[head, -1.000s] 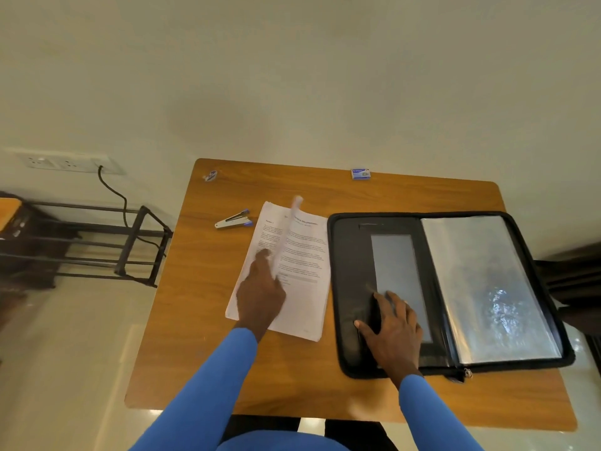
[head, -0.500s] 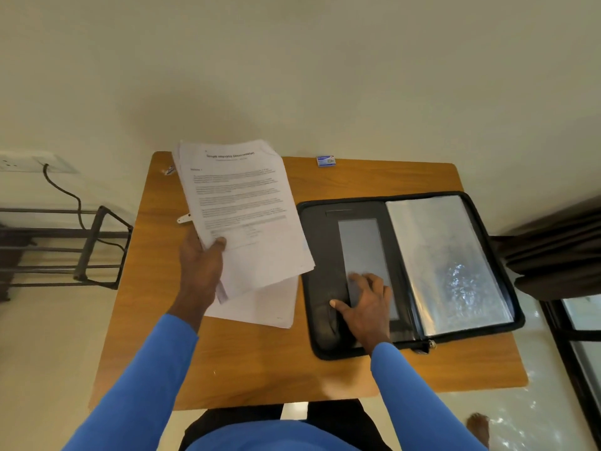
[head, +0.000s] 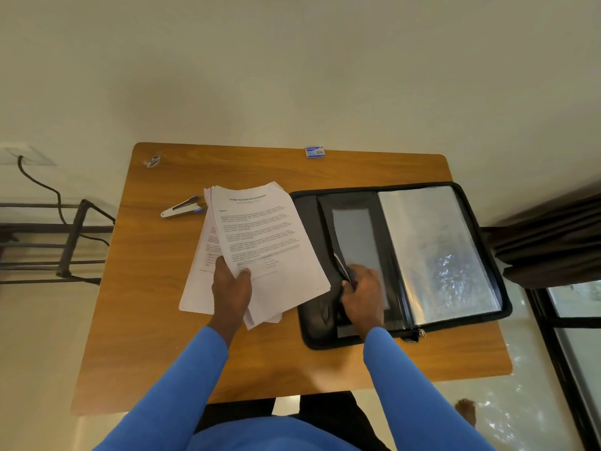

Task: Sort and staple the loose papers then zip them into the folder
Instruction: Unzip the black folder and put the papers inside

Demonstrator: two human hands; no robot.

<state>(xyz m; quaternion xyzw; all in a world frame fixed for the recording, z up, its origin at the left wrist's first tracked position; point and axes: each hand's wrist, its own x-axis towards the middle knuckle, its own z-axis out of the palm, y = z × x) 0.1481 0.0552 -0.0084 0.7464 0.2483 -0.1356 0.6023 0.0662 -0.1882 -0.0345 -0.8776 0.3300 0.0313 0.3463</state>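
Note:
My left hand (head: 231, 289) grips a stack of printed white papers (head: 266, 242) by its lower edge, lifted over the wooden table (head: 156, 288) just left of the folder. One more sheet (head: 195, 288) lies flat on the table beneath the stack. The black zip folder (head: 400, 255) lies open, with clear plastic sleeves (head: 439, 252) on its right half. My right hand (head: 362, 296) pinches the edge of the black inner pocket flap on the folder's left half and lifts it. A white and blue stapler (head: 182, 207) lies on the table behind the papers.
A small blue and white staple box (head: 314, 152) sits at the table's far edge, and a small wrapper (head: 152, 161) lies at the far left corner. A black metal rack (head: 65, 242) stands left of the table. Dark curtains (head: 549, 242) hang on the right.
My left hand picked the stack up off the table, raised it, then lowered it toward the folder. My right hand went from pressing flat on the folder to pinching and lifting the pocket flap.

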